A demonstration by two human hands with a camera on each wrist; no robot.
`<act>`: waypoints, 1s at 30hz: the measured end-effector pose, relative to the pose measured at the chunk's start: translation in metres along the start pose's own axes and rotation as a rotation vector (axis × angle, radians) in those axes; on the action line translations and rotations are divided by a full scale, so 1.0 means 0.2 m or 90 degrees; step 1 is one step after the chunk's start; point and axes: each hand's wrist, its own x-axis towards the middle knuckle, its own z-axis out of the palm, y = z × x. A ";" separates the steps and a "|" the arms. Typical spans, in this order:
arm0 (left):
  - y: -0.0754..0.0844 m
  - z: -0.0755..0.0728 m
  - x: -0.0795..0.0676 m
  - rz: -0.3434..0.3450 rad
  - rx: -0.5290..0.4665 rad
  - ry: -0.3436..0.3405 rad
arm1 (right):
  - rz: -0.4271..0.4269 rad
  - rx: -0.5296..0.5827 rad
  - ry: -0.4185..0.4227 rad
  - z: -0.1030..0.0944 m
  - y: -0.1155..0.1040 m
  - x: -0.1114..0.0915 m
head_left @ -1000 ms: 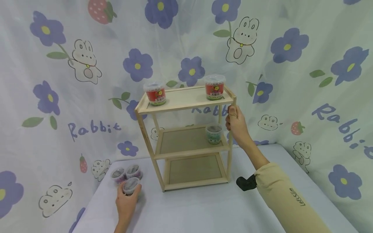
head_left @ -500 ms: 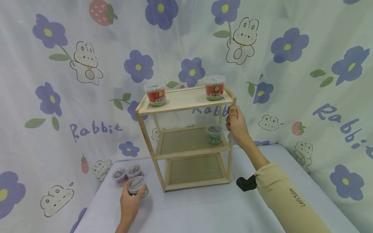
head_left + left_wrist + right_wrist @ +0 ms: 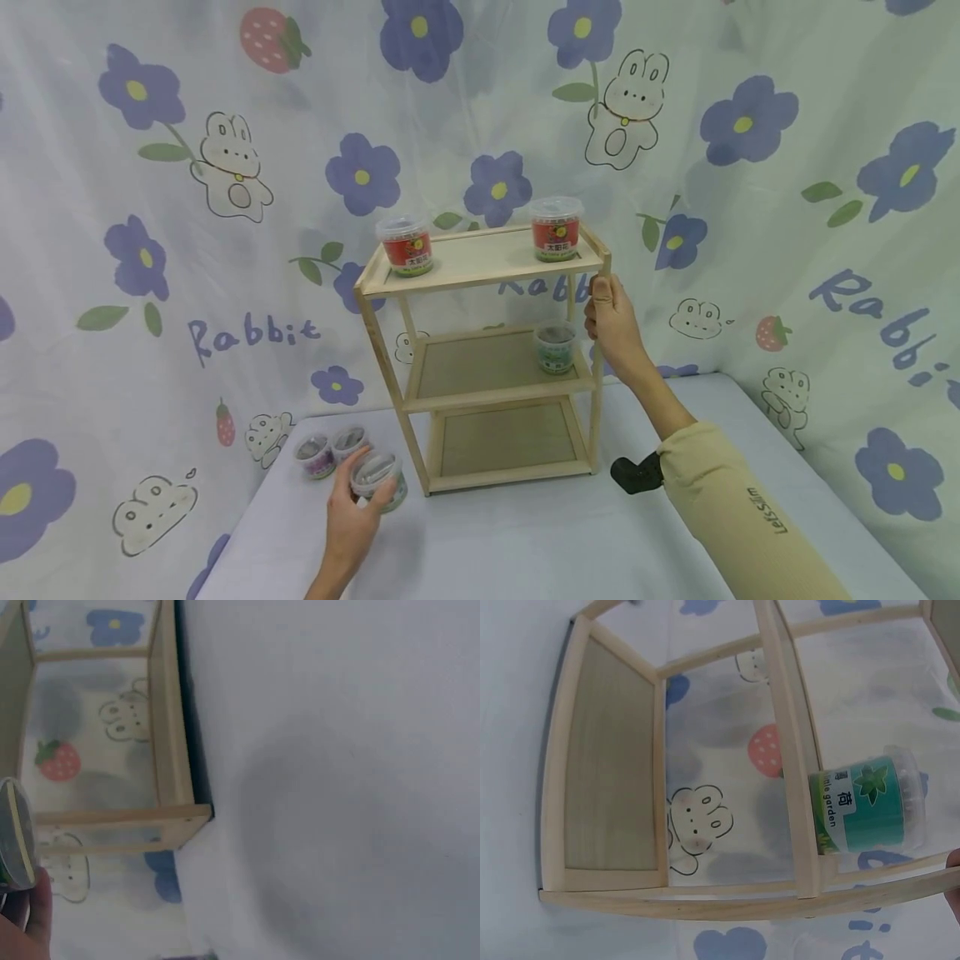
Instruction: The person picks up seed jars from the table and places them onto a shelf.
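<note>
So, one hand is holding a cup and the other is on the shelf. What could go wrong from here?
1. The right hand grips the right post of the shelf; a pull might tilt it, and the left red cup and right red cup on top could slide.
2. The held cup in the left hand looks near the left post, so it may bump it.

The far white curtain (image 3: pixel 465 108) is printed with purple flowers, outlined rabbits and pinkish-red strawberries. The wooden shelf (image 3: pixel 495 396) is pale tan; its middle-tier cup (image 3: pixel 870 806) is teal.
</note>
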 end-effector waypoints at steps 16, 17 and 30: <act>0.31 0.06 0.02 0.096 -0.058 -0.047 | -0.002 0.006 0.001 0.00 0.00 0.00; 0.32 0.07 0.03 0.103 -0.061 -0.049 | -0.001 0.007 0.001 0.00 0.00 0.00; 0.48 0.12 0.14 0.157 -0.076 -0.074 | -0.001 0.003 0.000 0.00 0.00 0.00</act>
